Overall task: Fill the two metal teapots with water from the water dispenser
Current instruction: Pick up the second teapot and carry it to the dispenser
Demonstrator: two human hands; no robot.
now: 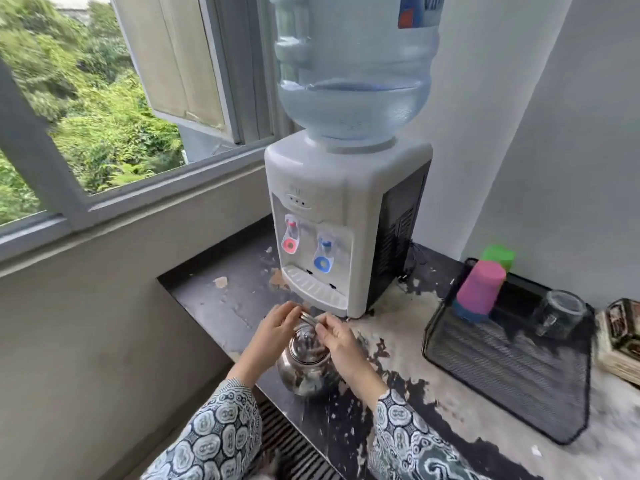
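One metal teapot stands on the counter before the water dispenser. Left hand and right hand pinch its raised handle, hiding the lid; spout not discernible. Second teapot out of view.

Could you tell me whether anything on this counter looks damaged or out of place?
Yes: the dark countertop is badly worn, its coating peeled off in pale patches around the water dispenser and the teapot. On the black mesh tray, the pink cup leans tilted. No spilled water is visible.
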